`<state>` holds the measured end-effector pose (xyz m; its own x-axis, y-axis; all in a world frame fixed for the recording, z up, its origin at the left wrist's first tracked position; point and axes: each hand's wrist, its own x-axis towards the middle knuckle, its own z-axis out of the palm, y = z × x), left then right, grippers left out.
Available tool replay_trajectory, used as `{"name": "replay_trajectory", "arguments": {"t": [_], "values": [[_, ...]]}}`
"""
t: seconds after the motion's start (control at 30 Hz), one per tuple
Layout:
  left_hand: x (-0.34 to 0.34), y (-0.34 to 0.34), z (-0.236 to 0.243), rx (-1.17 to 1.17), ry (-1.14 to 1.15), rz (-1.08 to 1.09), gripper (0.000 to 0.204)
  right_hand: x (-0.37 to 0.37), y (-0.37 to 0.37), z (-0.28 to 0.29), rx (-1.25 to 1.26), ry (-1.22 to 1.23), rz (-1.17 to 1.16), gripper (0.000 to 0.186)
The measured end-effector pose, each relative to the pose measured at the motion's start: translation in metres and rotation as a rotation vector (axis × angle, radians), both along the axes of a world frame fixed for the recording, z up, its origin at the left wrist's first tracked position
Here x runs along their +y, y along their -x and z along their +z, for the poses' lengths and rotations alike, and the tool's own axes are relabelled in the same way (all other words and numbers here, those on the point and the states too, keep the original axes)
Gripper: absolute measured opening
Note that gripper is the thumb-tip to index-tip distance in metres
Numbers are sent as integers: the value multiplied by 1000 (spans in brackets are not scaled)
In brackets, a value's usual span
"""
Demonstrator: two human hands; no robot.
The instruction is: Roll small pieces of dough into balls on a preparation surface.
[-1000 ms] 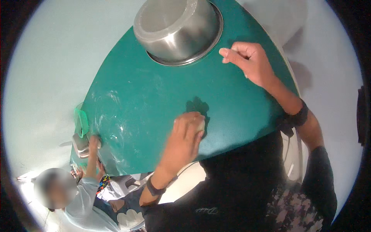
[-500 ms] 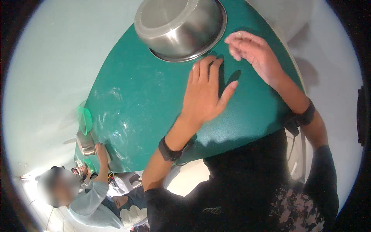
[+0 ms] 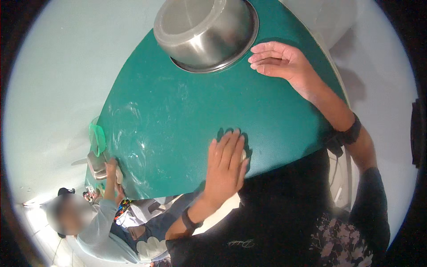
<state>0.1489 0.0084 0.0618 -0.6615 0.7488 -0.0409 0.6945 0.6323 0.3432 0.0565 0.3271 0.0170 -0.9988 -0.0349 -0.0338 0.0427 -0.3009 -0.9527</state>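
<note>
My left hand (image 3: pixel 226 162) lies palm down near the table's front edge, its fingers stretched out and slightly spread. A pale sliver (image 3: pixel 243 155), perhaps dough, peeks out beside its fingers; the rest of it is covered by the hand. Higher up on the right, my right hand (image 3: pixel 284 64) hovers with bent fingers, thumb apart, and nothing visible in it. Whitish powder coats its fingertips. Just left of that hand, a large steel bowl (image 3: pixel 213 42) sits upside down, rim on the green table (image 3: pixel 169 111).
White powder smears mark the table's left part. At its far left stand a green plastic basket (image 3: pixel 97 140) and a metal container (image 3: pixel 98 165). Beside them a co-worker's hand (image 3: pixel 111 167) is at a pale piece (image 3: pixel 118 175). Walls (image 3: pixel 66 80) border the table's left and right sides.
My left hand has drawn back from beside the bowl toward the table's front edge. My right hand has shifted slightly left, its fingers more level. The co-worker's hand has moved a little.
</note>
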Motion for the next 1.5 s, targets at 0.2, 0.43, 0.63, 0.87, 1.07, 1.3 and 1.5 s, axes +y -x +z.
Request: {"name": "replay_trajectory", "arguments": {"t": [0.2,0.43,0.63,0.87,1.07,1.3,1.5], "values": [[3,-5,1,-76,-35,99,65,-3,1,3,1,-20,39,41],[48,70,-17,102,-180,-13,66,-4,1,0,27,23,34,39],[78,97,-23,160,-265,0,67,1,-3,3,-43,-41,1,41],[47,44,-18,114,-165,38,63,4,-2,1,-26,-61,10,42],[7,0,-20,70,-86,82,60,-1,2,0,19,-75,47,37],[11,8,-21,80,-89,47,62,-4,3,-9,58,-130,21,33],[39,68,-20,98,-155,-21,65,0,2,-17,106,-200,54,34]]}}
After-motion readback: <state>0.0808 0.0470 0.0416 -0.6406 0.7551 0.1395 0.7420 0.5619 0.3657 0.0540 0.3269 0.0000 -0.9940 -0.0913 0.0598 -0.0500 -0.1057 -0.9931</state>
